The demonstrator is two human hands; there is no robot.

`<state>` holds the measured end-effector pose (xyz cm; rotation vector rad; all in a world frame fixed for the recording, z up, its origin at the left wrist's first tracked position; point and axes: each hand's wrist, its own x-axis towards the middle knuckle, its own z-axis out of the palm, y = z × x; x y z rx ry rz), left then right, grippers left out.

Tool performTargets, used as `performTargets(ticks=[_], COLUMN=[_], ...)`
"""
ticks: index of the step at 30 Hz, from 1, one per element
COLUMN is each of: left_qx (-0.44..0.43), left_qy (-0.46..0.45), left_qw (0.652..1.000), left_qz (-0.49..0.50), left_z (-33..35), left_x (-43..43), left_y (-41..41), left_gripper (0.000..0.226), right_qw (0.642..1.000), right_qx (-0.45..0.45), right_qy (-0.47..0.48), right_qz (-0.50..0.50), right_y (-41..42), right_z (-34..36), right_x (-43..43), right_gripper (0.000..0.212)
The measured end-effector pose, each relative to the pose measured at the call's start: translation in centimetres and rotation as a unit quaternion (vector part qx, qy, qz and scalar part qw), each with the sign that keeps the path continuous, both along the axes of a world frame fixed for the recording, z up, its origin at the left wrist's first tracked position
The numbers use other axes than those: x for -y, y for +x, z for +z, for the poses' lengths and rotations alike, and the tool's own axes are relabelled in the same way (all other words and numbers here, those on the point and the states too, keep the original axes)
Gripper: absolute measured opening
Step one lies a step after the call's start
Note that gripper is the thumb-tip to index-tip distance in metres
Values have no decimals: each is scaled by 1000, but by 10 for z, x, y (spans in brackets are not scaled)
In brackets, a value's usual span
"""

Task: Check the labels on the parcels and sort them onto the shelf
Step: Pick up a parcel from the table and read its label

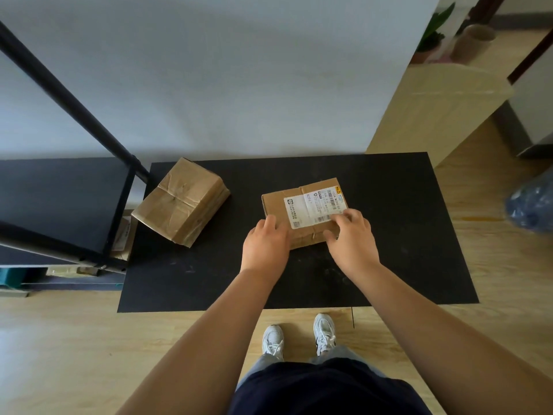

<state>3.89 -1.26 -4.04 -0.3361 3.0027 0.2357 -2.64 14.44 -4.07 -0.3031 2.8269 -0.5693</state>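
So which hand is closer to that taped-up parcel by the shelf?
The left hand. It rests on the labelled parcel, on the side facing the taped parcel. The right hand holds that parcel's far side, farther away.

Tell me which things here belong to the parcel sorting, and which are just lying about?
Job: labelled parcel under left hand and right hand; taped parcel; black shelf; black table.
Lying about: blue bag, potted plant, wooden cabinet.

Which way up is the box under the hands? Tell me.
Label side up. The box lies flat on the black table, its white label facing the camera, both hands at its near edge.
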Motion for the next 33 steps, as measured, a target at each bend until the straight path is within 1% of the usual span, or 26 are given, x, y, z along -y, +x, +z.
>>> performTargets(ticks=[2, 5, 7, 9, 11, 13, 15, 17, 19, 21, 23, 26, 30, 33], left_qx=[-7, -21, -20, 25, 75, 94, 81, 66, 53, 48, 53, 68, 90, 91], left_qy=[-19, 3, 18, 21, 41, 74, 96, 88, 81, 76, 74, 115, 159, 217], left_qw=[1000, 1000, 999, 999, 996, 992, 990, 991, 988, 982, 974, 958, 946, 921], left_qz=[-21, 4, 18, 16, 15, 29, 58, 83, 121, 168, 208, 253, 268, 309], left_z=[2, 8, 10, 11, 9, 6, 5, 4, 2, -1, -3, 0, -1, -4], left_x=[4, 13, 18, 24, 28, 29, 26, 21, 17, 14, 12, 7, -7, -18], left_y=[-7, -28, -44, -58, -66, -66, -63, -57, -50, -43, -37, -30, -18, -8], left_gripper=[36, 39, 46, 61, 66, 61, 57, 55, 52, 51, 51, 54, 56, 54], right_qw=[1000, 999, 999, 998, 998, 998, 998, 999, 1000, 999, 998, 997, 997, 997], right_qx=[-6, -17, -17, -22, -25, -24, -22, -16, -2, 16, 31, 50, 57, 64], right_qy=[12, 19, 24, 33, 38, 37, 36, 34, 27, 19, 8, -12, -32, -29], right_qz=[8, 26, 36, 45, 51, 49, 42, 25, -4, -37, -52, -52, -31, -10], right_y=[-3, -7, -8, -8, -7, -8, -9, -9, -8, -5, -2, 1, 4, 5], right_z=[1, 4, 5, 4, 3, 2, 0, -3, -5, -6, -6, -7, -7, -9], right_x=[0, -3, -5, -6, -7, -7, -6, -5, -5, -6, -6, -4, 3, 6], right_gripper=[44, 38, 34, 32, 31, 32, 34, 40, 52, 62, 67, 67, 57, 57])
